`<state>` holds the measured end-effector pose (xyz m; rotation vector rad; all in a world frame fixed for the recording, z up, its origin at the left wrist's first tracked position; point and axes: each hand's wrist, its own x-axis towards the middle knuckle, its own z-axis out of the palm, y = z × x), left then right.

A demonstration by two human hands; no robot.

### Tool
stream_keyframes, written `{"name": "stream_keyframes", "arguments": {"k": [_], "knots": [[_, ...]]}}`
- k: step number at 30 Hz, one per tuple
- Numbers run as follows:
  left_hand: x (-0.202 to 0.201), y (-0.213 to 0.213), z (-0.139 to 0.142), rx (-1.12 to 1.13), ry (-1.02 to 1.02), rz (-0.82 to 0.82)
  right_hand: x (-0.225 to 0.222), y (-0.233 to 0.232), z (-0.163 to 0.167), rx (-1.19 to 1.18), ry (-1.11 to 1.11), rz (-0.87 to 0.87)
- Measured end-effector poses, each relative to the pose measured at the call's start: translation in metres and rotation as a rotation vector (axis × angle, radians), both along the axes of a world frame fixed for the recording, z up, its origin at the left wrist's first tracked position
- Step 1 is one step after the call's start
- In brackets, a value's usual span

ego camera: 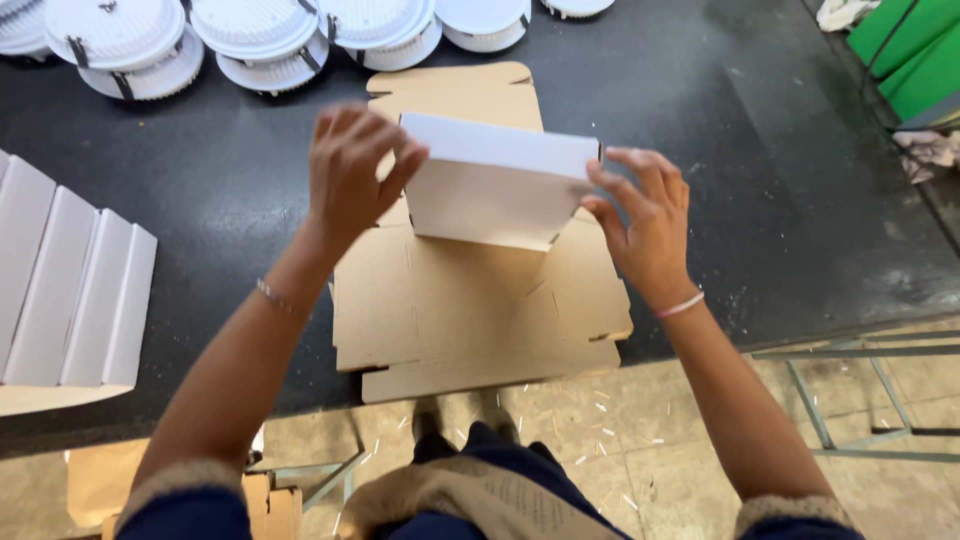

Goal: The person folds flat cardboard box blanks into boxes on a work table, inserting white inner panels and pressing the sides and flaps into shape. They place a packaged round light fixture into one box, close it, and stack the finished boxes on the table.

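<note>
Nearest, flat brown cardboard sheets stacked on the dark table. Above them, a white folded cardboard box, gripped on its sides by the left hand and right hand. Farthest: round white lamp housings.

A partly folded box stands on a stack of flat cardboard blanks on a table, the left hand at its left side, the right hand at its right. Round light fittings line the far edge; folded boxes lie far left
</note>
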<state>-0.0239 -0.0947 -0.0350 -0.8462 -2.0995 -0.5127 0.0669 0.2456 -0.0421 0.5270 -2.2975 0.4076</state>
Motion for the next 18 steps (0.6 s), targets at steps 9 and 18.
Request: {"name": "stream_keyframes", "arguments": {"k": [9, 18], "knots": [[-0.057, 0.093, 0.009, -0.209, -0.399, 0.044, -0.004, 0.026, -0.008, -0.482, -0.303, 0.087], [-0.069, 0.092, -0.004, -0.240, -0.481, 0.085, -0.008, 0.030, -0.051, -0.512, -0.749, -0.008]]}}
